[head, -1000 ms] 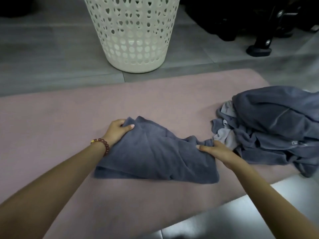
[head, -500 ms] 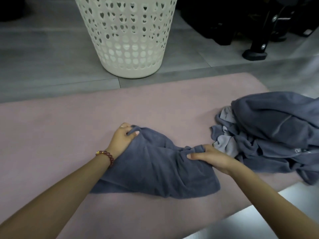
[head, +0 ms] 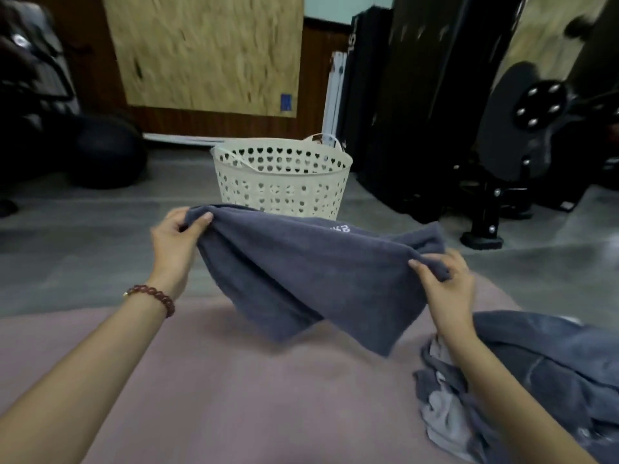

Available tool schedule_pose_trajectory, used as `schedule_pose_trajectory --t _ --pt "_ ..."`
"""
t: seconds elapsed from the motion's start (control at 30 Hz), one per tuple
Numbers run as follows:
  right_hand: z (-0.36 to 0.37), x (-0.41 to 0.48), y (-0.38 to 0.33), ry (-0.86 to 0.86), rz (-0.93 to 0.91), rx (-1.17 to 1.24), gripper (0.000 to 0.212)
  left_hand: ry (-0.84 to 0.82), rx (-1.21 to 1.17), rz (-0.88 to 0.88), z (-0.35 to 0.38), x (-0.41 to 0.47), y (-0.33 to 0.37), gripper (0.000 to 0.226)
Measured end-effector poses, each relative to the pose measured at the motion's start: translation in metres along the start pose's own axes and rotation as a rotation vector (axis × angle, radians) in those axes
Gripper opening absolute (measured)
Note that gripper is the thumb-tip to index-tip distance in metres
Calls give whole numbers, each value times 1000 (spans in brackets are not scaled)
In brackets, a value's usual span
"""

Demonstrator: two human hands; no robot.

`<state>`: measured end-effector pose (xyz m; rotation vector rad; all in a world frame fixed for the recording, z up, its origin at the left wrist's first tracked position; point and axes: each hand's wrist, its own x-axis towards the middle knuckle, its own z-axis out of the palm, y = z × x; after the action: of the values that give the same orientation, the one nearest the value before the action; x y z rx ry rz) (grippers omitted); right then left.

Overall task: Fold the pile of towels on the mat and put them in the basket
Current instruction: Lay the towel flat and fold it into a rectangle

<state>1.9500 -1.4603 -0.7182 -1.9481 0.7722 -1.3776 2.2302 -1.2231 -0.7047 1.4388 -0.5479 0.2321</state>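
Holding the towel (head: 311,279) up over the mat (head: 234,380) in the middle of the frame, with my left hand (head: 174,242) and right hand (head: 445,289) each pinching one end, I should carry it level and drop it into the basket (head: 281,182).

Person is showing both arms bare, no. of worn items: one. Left forearm (head: 83,370) & right forearm (head: 509,396) are running uncovered up to the left hand (head: 174,252) & right hand (head: 450,293). L wrist is wearing a single-strand dark-red bead bracelet (head: 157,296), beads round & glossy, w/ one small gold-coloured bead (head: 126,294) sitting at its outer end. Fingernails are looking short & rounded; finer detail is blurring out.
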Motion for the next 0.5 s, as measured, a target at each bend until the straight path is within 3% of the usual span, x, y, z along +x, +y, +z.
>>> schedule_pose_trajectory --t 0.07,0.13,0.27,0.33,0.4,0.43,0.5 --pt "-6 -7 -5 20 -124 -15 9 8 -24 50 -9 -6 15 9" --pt "-14 -31 10 -69 -261 -136 5 -52 79 77 -22 -30 6 14" --pt "-38 -102 90 -520 -432 -507 16 -385 426 12 -65 -115 -58 28" --pt "-54 -144 123 -810 -315 -576 15 -564 597 -81 -97 -159 -95 27" --pt "-71 -176 132 -1085 -85 -638 10 -784 744 -203 -127 -195 -122 18" --pt "-76 -185 135 -1128 8 -631 8 -862 798 -242 -137 -208 -129 16" --pt "-79 -187 133 -1008 139 -592 10 -864 812 -306 -147 -218 -133 17"
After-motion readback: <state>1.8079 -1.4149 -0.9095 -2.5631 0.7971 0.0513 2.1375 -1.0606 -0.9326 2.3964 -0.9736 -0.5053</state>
